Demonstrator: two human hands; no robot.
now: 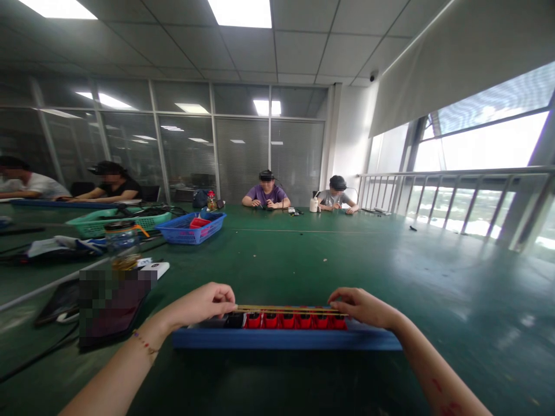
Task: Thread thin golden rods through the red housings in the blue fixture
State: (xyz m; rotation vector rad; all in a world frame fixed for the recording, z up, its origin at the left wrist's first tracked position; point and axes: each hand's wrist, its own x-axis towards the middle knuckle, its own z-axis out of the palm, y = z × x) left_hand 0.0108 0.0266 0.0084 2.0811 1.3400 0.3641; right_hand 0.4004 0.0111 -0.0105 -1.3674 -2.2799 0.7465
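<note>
In front of me a long blue tray [286,341] lies lengthwise across the table. Several small red boxes [288,321] stand in a row inside it, with a black block [235,320] at their left end. Thin yellowish strips [286,309] stretch over the top of this row. My left hand [219,300] is closed, its fingertips pinching the strips' left end. At the right end, the closed fingers of my right hand [353,303] grip the same strips. Whether the strips touch the boxes, I cannot tell.
To the left stand a blue basket [191,231] with red pieces, a green basket [117,222] and a glass jar [124,245]. A dark pouch [113,312] lies nearer. Across the table [277,260], several people work, and a white bottle [314,204] stands there.
</note>
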